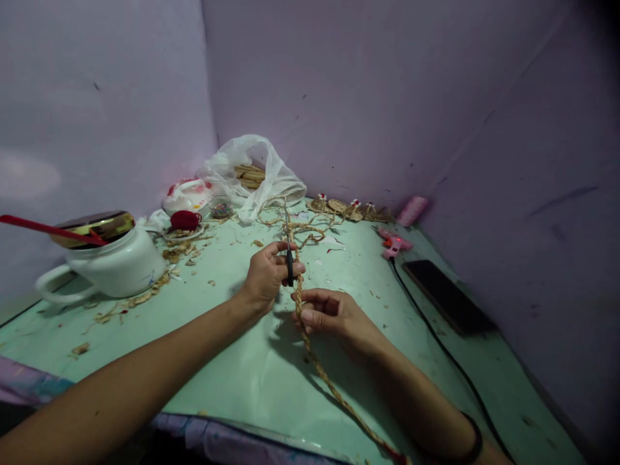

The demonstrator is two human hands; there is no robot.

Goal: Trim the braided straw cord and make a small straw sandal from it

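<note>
My left hand [268, 272] is closed around a pair of scissors [290, 265] with black handles, their thin blades pointing away from me. Alongside the scissors runs a braided straw-coloured cord [323, 376], which passes close to my left fingers. My right hand [334, 315] pinches this braid between thumb and fingers, just below the scissors. From there the braid trails toward the near table edge and ends in a reddish tip at the bottom. Its far part lies in loose loops [310, 234] on the table. Whether my left fingers also grip the braid is hard to make out.
A white mug-like pot [116, 268] with a lid and red stick stands left. Behind are a plastic bag [278, 171] and a red spool [185, 220]. At right lie a pink glue gun [394, 243] with its cable and a phone [448, 296]. Straw scraps litter the green table [232, 381].
</note>
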